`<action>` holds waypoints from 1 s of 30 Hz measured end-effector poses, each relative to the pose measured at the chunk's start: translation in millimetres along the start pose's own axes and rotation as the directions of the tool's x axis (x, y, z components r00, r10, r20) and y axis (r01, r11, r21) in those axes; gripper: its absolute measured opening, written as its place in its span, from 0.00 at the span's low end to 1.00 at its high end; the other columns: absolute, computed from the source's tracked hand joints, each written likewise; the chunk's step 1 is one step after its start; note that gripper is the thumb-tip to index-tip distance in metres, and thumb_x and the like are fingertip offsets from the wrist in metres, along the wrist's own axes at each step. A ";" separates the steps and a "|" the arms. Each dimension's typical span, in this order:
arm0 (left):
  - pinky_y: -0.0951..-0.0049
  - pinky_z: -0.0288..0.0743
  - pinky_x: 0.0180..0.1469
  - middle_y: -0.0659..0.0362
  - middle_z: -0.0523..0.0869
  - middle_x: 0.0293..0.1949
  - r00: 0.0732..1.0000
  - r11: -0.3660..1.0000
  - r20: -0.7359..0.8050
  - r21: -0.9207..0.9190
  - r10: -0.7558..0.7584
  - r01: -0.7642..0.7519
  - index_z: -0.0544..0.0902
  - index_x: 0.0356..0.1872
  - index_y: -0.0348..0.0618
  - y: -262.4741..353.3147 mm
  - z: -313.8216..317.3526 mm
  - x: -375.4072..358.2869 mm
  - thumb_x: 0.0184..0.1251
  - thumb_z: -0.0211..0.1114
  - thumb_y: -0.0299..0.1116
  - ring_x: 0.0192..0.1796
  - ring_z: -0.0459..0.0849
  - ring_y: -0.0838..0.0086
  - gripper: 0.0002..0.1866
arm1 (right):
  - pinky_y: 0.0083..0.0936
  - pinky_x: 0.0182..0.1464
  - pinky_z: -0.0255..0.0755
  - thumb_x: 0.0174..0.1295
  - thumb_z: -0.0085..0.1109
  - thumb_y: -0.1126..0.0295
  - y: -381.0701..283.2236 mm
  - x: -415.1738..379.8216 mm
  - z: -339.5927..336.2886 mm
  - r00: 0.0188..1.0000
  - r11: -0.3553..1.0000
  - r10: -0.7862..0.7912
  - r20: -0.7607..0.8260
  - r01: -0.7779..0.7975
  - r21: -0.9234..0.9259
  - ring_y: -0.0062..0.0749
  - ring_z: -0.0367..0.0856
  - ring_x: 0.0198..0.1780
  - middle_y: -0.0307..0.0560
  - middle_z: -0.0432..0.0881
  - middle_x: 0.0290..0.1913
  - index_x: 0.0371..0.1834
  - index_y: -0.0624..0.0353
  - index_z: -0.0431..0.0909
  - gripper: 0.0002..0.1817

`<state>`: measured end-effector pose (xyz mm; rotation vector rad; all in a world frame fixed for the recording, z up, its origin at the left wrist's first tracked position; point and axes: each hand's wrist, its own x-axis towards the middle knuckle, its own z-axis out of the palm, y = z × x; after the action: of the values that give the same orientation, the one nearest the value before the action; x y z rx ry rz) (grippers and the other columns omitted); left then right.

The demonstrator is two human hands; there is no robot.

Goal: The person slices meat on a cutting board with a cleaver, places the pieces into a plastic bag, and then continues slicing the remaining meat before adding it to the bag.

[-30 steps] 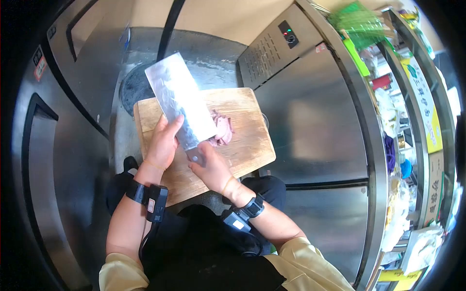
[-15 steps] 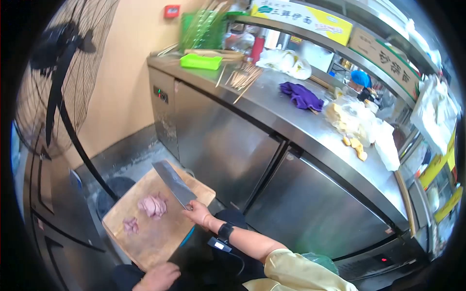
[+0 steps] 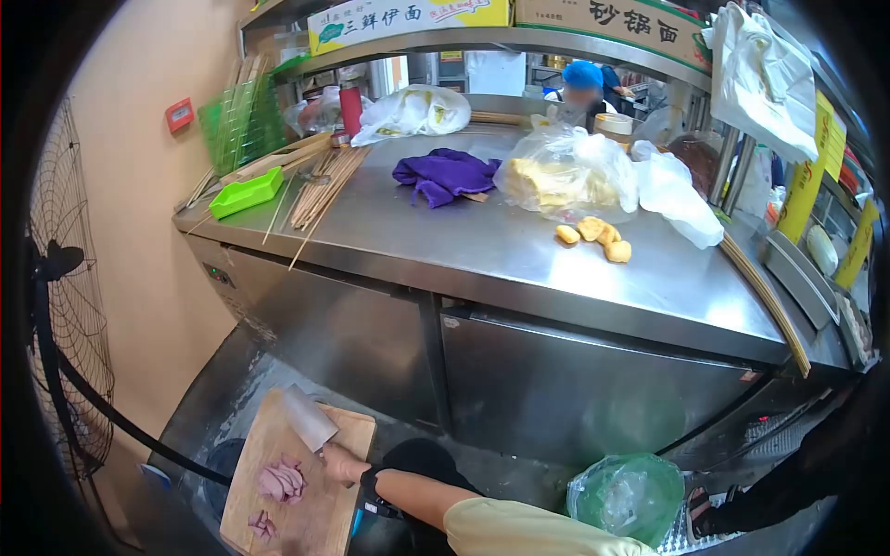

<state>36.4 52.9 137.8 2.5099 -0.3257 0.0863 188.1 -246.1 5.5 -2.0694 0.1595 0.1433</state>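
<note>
My right hand (image 3: 342, 463) grips the handle of a cleaver (image 3: 308, 417), whose wide blade lies over the upper part of a wooden cutting board (image 3: 324, 524). A pile of sliced pinkish meat (image 3: 282, 481) sits on the board, below and left of the blade. Closer to me on the same board is a smaller group of meat pieces (image 3: 261, 525). A dark band circles my right wrist. My left hand is out of sight.
A steel counter (image 3: 371, 227) runs across, holding a purple cloth (image 3: 445, 174), skewers (image 3: 324, 190), a green tray (image 3: 246, 193), bagged food (image 3: 565, 181) and yellow pieces (image 3: 593, 232). A fan (image 3: 69, 306) stands left. At right are a green bag (image 3: 626, 500) and another person's leg (image 3: 779, 482).
My view has swung right and up, so the board sits lower in it. My left hand has left the view. A person's leg now shows at right. The cleaver stays in my right hand.
</note>
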 end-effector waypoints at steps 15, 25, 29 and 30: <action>0.58 0.72 0.61 0.51 0.80 0.58 0.878 0.527 0.223 -0.728 -0.423 0.439 0.76 0.58 0.39 -71.2 7.7 20.4 0.74 0.58 0.37 0.62 0.77 0.61 0.18 | 0.39 0.56 0.72 0.52 0.65 0.66 -4.2 -25.8 -16.6 0.946 0.918 -0.309 -0.099 0.270 -0.291 0.54 0.75 0.55 0.60 0.76 0.51 0.47 0.61 0.78 0.19; 0.66 0.77 0.53 0.55 0.83 0.48 0.875 0.409 0.169 -0.833 -0.454 0.374 0.77 0.54 0.40 -95.1 6.7 19.9 0.73 0.59 0.33 0.50 0.81 0.68 0.13 | 0.34 0.40 0.78 0.52 0.61 0.81 -209.5 -308.2 -372.1 0.229 0.544 -0.839 -0.494 0.314 -0.778 0.42 0.80 0.39 0.51 0.77 0.49 0.43 0.59 0.74 0.15; 0.66 0.78 0.52 0.56 0.82 0.45 0.888 0.433 0.181 -0.820 -0.423 0.373 0.78 0.53 0.39 -92.3 2.4 16.4 0.73 0.59 0.32 0.48 0.80 0.69 0.12 | 0.40 0.58 0.75 0.49 0.71 0.63 -201.1 -385.0 -486.2 0.286 0.521 -0.458 -0.841 -0.680 -0.515 0.49 0.78 0.58 0.52 0.64 0.68 0.63 0.49 0.66 0.35; 0.66 0.78 0.52 0.56 0.82 0.45 0.887 0.426 0.180 -0.825 -0.426 0.372 0.78 0.53 0.39 -94.6 2.8 16.8 0.73 0.59 0.32 0.48 0.80 0.68 0.12 | 0.41 0.59 0.74 0.47 0.72 0.61 -179.5 -389.7 -520.4 0.300 0.465 -0.328 -0.896 -0.774 -0.430 0.50 0.77 0.60 0.52 0.61 0.71 0.66 0.47 0.62 0.41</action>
<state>76.4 122.5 84.9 1.5078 0.2496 -0.1680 -146.0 -595.3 475.9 -2.8357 1.5513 -1.1307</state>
